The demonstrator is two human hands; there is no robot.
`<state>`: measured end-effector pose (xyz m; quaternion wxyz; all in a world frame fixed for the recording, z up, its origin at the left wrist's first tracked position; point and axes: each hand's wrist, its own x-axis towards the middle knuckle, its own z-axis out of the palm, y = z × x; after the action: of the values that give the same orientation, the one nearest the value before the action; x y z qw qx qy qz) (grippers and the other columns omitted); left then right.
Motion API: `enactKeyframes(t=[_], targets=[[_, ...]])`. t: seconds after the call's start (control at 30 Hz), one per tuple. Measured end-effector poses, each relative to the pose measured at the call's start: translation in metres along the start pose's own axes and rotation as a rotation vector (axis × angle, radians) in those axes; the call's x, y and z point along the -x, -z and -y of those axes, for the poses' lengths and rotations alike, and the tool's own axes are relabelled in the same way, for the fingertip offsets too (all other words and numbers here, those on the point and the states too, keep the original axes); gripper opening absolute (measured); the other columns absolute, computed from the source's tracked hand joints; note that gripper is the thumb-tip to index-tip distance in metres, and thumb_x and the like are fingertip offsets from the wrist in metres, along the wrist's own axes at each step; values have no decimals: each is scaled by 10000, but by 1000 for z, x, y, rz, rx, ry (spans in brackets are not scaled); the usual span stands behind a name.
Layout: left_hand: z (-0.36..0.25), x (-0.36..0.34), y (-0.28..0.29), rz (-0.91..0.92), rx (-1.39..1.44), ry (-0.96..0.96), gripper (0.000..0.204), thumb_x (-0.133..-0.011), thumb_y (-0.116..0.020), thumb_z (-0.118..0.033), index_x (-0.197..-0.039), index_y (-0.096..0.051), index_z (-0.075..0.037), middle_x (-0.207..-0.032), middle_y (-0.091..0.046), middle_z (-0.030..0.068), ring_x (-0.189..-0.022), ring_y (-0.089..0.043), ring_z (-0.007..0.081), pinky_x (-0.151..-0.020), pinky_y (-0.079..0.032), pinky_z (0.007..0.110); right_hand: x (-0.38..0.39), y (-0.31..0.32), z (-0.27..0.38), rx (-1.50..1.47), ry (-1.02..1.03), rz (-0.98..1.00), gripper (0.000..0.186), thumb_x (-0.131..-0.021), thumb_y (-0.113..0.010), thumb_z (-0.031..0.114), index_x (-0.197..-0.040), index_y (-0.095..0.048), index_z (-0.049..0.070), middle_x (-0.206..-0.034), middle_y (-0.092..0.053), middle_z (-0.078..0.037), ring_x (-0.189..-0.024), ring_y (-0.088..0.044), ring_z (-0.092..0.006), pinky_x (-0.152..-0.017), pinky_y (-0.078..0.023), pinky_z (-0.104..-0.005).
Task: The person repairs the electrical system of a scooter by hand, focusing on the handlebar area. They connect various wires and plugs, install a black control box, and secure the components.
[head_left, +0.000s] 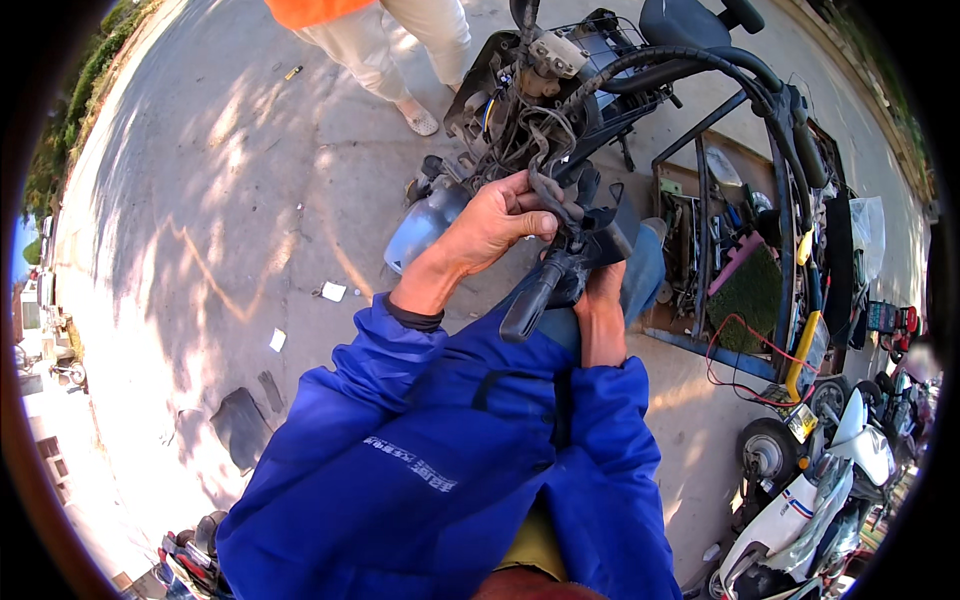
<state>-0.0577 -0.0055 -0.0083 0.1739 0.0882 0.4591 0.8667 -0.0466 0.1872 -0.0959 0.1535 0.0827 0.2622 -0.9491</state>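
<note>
My left hand (pixel 510 218) is closed with fingertips on a dark cable bundle (pixel 541 185), beside a black handlebar control assembly with a grip (pixel 532 302). My right hand (pixel 603 292) is behind and below that black assembly, its fingers mostly hidden by it, so what they grip cannot be made out. The cables run up to the exposed metal and wiring of a dismantled scooter front (pixel 540 70). A blue translucent container (pixel 415 236) lies on the ground left of my left hand.
A person in light trousers (pixel 405 45) stands at the upper left of the scooter. A metal-framed tool cart (pixel 700 330) with tools is on the right. Parked scooters (pixel 835 470) crowd the lower right. Paper scraps (pixel 278 338) and a dark mat (pixel 238 425) lie on the pavement.
</note>
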Motion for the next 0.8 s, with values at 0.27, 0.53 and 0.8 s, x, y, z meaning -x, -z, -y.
enactKeyframes(t=[0.27,0.53,0.8], targets=[[7,-2,-3,-60,-184,47,252,-970,-725,-70,-1197,-616,-59,-1030,-717,18,-800,-587,61,-666,-452,221,-6,9,-3,38,-85,2,634,-1019,-494,547,-1278,-627,-17,-1015,-729,-200,-803,-744,-322,-717,-659,-422],[9,-7,-25,-123,-136,-15,312,-996,-680,-51,-1295,-591,-58,-1086,-705,3,-861,-597,29,-658,-461,183,-3,3,-4,32,-12,16,401,-1045,-566,359,-1275,-637,38,-1119,-713,-74,-958,-701,-181,-833,-592,-344],[8,-8,-24,-130,-303,31,252,-991,-690,-72,-1237,-660,-23,-995,-717,-2,-774,-565,31,-635,-455,208,-4,11,-2,-5,-54,-9,425,-1046,-535,382,-1267,-639,34,-1094,-721,-88,-912,-716,-186,-764,-611,-347]])
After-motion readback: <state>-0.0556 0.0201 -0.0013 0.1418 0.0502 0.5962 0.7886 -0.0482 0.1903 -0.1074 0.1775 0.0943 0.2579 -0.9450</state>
